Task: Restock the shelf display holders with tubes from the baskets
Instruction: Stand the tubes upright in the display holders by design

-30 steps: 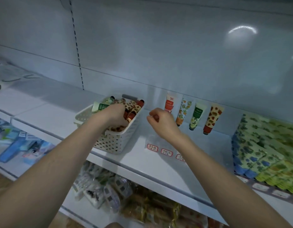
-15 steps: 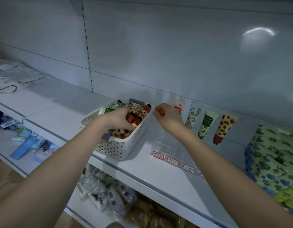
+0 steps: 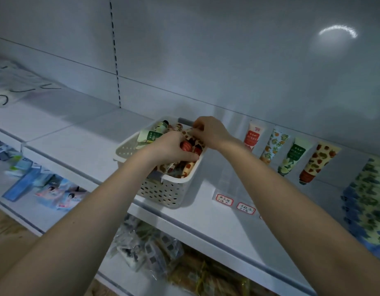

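Head view: both hands work inside the basket [image 3: 163, 191], which sits just left of the holders [image 3: 228, 180], likely for short transfers. Left hand [image 3: 174, 146] grips several tubes [image 3: 186, 146]; right hand [image 3: 210, 131] pinches one, probably to separate it.

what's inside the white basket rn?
Patterned tubes piled loosely, a green-labelled tube at the far left. The left grip holds several; the right grip is in there too. Both cover the middle of the basket; lower layers hidden.

Single head-worn wide view, forward and downward, close above the shelf [image 3: 73, 146].
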Demonstrator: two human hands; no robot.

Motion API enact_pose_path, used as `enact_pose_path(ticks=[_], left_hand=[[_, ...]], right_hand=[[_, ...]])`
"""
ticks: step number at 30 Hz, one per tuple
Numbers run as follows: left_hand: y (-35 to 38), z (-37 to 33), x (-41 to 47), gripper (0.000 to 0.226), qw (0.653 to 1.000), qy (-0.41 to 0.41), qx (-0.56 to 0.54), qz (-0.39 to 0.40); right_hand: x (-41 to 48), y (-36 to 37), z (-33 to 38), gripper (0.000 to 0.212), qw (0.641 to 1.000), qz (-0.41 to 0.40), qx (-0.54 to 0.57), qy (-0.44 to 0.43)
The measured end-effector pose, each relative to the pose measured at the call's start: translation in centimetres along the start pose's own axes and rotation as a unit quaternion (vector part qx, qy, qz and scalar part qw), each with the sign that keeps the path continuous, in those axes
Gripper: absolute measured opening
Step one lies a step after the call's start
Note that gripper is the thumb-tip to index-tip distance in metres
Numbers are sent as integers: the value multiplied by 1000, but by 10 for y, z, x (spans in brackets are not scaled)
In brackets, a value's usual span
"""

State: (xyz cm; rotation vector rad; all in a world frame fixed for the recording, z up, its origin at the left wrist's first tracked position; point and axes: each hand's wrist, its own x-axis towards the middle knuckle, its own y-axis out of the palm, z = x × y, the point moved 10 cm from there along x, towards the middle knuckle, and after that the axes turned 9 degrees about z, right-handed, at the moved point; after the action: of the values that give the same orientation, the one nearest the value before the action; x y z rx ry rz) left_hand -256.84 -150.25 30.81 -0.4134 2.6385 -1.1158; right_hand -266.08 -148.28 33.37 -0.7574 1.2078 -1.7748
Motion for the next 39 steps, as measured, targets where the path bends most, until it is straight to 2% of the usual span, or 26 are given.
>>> enact_pose_path(ticks=[6, 10, 16, 21, 24, 27, 29, 31, 35, 39], left_hand=[[6, 7, 14, 32, 996, 11, 12, 84], [2, 5, 10, 13, 993, 17, -20, 113], [-16, 11, -1, 13, 990, -13, -130, 50], [-43, 18, -1, 7, 966, -15, -252, -62], [-53, 21, 0, 12, 939, -7, -326, -108], [-63, 19, 0, 13, 910, 13, -387, -150], [-69, 15, -2, 16, 900, 21, -399, -175], [-71, 5, -5, 16, 896, 33, -400, -192], [-62, -25, -10, 13, 881, 62, -424, -200], [-32, -71, -12, 11, 886, 84, -424, -170]], right_hand=[[15, 15, 10, 40, 995, 70, -76, 4], [15, 18, 14, 46, 986, 139, -88, -1], [15, 14, 11, 47, 975, 205, -86, -5], [21, 6, 7, 41, 971, 211, -110, -34], [29, -4, 4, 33, 984, 150, -82, -56], [30, -29, 1, 22, 996, 23, 24, -77], [21, -53, -6, 19, 988, -90, 110, -66], [5, -73, -13, 19, 966, -166, 190, -48], [-46, -107, -20, 19, 934, -246, 250, -65], [-111, -133, -62, 14, 922, -288, 260, -22]])
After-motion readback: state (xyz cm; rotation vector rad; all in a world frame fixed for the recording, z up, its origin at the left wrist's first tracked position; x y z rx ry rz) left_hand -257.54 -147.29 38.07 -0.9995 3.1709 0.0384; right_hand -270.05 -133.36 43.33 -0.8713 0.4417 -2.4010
